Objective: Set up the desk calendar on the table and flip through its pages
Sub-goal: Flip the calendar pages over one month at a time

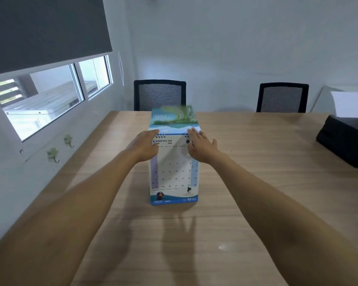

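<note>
1. Two hands are working at the top of the desk calendar [173,172], which is standing upright near the middle of the wooden tabletop [256,162], close enough to the person to be reached with both arms stretched forward.

2. Only the head view is available, so everything below comes from it. The calendar is resting on its bottom edge with the May page facing the person, which is likely why it is turned this way: the dates are readable from the seat.

3. The left hand [145,146] is lying against the upper left corner by the wire binding [160,135], fingers loosely curled; it appears to be steadying the stand so it is not tipping back. Whether it is pinching anything I cannot tell.

4. The right hand [201,146] is spread open, fingers extended at the upper right of the binding, touching the base of a flipped page [174,118] rather than gripping it.

5. That illustrated page is showing blurred above the binding, so it seems to be swinging over the top, and the open right hand is probably pushing it across.

6. Two office chairs [159,94] are standing at the far edge of the tabletop, and a black printer [347,139] is sitting well apart on the right, clear of the work.
</note>
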Action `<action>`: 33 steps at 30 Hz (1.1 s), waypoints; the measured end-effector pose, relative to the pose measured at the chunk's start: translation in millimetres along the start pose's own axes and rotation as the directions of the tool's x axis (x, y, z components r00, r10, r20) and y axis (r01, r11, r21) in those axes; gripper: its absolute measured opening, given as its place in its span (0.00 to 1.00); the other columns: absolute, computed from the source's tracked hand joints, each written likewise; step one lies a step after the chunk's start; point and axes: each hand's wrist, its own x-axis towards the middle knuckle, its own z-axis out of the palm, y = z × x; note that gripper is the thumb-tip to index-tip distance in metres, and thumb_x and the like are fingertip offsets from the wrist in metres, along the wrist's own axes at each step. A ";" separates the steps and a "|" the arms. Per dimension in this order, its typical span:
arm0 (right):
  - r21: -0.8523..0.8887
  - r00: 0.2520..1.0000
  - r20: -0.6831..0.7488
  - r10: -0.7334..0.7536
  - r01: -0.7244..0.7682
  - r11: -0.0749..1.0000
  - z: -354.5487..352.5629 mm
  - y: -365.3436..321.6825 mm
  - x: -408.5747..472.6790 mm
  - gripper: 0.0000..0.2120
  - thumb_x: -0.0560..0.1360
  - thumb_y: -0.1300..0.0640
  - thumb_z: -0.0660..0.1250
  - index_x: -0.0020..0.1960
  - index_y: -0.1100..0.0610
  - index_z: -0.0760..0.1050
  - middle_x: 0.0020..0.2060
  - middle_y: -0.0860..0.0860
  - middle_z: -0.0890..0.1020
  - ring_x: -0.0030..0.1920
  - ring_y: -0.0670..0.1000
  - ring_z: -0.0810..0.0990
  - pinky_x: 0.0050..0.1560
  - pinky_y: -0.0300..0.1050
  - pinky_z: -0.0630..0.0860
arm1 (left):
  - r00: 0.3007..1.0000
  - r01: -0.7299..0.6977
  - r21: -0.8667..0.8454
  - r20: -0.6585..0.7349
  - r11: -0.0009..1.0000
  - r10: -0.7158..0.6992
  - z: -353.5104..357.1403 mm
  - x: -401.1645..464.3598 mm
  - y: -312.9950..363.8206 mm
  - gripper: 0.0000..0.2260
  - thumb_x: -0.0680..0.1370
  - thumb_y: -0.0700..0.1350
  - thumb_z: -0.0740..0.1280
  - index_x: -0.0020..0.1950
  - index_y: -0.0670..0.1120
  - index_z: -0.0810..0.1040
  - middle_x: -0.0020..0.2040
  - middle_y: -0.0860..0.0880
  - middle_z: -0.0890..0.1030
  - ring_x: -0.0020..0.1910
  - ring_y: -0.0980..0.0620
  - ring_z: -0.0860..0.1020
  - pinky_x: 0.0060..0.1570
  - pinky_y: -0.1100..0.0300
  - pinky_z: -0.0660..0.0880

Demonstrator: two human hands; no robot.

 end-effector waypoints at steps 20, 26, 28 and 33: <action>0.760 0.935 0.220 0.279 -0.344 0.552 37.2 10.4 -12.5 0.21 0.75 0.66 0.51 0.67 0.60 0.63 0.61 0.57 0.74 0.61 0.56 0.72 0.60 0.51 0.71 | 0.941 0.296 -0.597 0.047 0.746 -0.335 62.8 -43.9 9.3 0.23 0.78 0.48 0.58 0.74 0.52 0.62 0.70 0.49 0.73 0.66 0.44 0.73 0.52 0.51 0.71; 0.753 0.939 0.162 0.302 -0.315 0.577 26.8 2.5 -34.4 0.17 0.76 0.63 0.52 0.64 0.59 0.67 0.61 0.57 0.76 0.60 0.56 0.74 0.59 0.52 0.72 | 0.943 0.274 -0.545 -0.009 0.792 -0.332 57.6 -54.0 15.4 0.19 0.79 0.45 0.57 0.70 0.49 0.67 0.61 0.51 0.76 0.54 0.48 0.75 0.48 0.54 0.73; 0.755 0.926 0.126 0.357 -0.323 0.570 28.3 5.0 -38.0 0.17 0.77 0.61 0.53 0.65 0.62 0.68 0.62 0.61 0.75 0.59 0.58 0.75 0.63 0.56 0.72 | 0.910 0.333 -0.526 -0.038 0.782 -0.413 56.6 -55.5 13.9 0.20 0.78 0.47 0.57 0.70 0.48 0.70 0.62 0.49 0.78 0.57 0.46 0.76 0.53 0.52 0.75; 0.803 0.904 0.059 0.423 -0.295 0.518 22.7 13.7 -40.3 0.06 0.77 0.59 0.61 0.50 0.60 0.74 0.42 0.53 0.78 0.41 0.51 0.73 0.42 0.45 0.72 | 0.862 0.359 -0.570 -0.100 0.739 -0.496 43.0 -57.7 4.3 0.09 0.74 0.42 0.62 0.33 0.47 0.70 0.37 0.46 0.74 0.37 0.47 0.71 0.37 0.57 0.66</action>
